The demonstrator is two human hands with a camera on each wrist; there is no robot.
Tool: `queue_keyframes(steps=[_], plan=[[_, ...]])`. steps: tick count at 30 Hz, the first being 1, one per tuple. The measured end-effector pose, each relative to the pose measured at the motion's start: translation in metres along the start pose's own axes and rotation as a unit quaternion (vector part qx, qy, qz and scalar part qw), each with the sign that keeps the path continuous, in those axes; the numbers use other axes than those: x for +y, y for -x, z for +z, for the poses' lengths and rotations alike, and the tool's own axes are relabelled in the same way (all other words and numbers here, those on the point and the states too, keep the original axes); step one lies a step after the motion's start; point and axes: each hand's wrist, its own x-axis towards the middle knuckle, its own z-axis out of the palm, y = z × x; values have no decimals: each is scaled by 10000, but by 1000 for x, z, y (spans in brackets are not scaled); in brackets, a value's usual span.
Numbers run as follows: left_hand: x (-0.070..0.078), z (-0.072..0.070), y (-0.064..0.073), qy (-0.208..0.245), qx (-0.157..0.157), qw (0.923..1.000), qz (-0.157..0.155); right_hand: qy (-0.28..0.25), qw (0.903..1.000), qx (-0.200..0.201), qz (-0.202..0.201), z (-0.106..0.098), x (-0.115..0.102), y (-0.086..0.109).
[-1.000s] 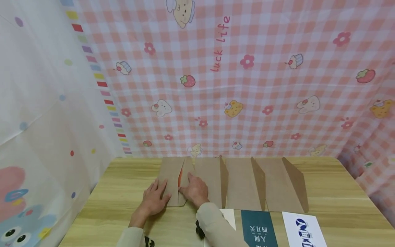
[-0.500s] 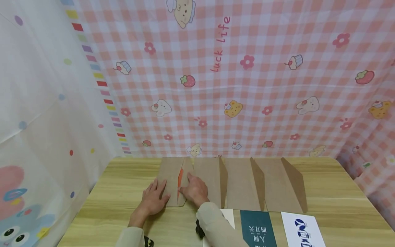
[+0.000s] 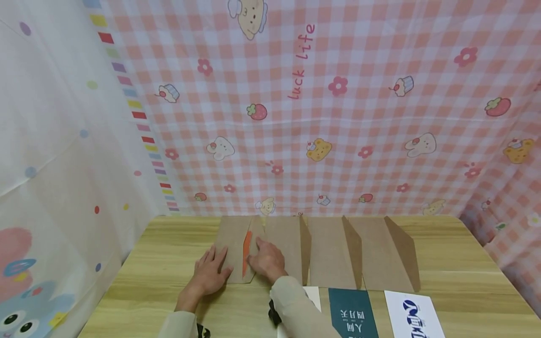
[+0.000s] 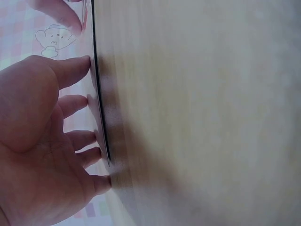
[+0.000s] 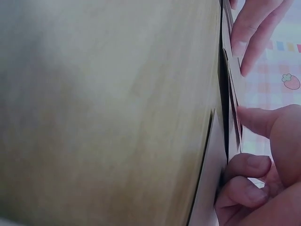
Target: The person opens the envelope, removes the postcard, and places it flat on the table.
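My left hand (image 3: 210,272) rests on the leftmost brown paper envelope (image 3: 230,230), its fingers spread. In the left wrist view the fingertips (image 4: 80,140) press along the paper's edge. My right hand (image 3: 268,259) touches the same envelope's flap side with thumb and index finger set apart. In the right wrist view the right thumb (image 5: 257,121) presses the paper edge while the outer fingers (image 5: 247,192) are curled. An orange strip (image 3: 246,251) shows between the envelope's body and flap, close to the right thumb. Whether it is an insert or a lining is unclear.
Several brown envelopes (image 3: 329,249) with darker flaps stretch rightward in a row. Nearer me lie a dark green printed card (image 3: 352,305), a white card with blue lettering (image 3: 412,312), and a cream card (image 3: 313,296) partly under the right sleeve. A patterned cloth (image 3: 296,141) hangs behind the table.
The orange strip shows wider and longer than before. The right thumb has shifted very slightly to the right; the left hand stays nearly still.
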Motion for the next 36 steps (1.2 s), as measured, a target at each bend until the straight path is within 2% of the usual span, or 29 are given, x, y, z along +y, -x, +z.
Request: queue_keyframes(steps=[15,27,36], plan=[[2,-2,-1,-191,-43,9998,-36,-62,9997,216,-100,3,2,1],[0,-1,-1,-192,-58,9998,-61,-42,9999,58,-91,1,2,1],[-1,-1,-2,-205,-89,9997,-40,-272,9995,-23,-133,-2,3,1]])
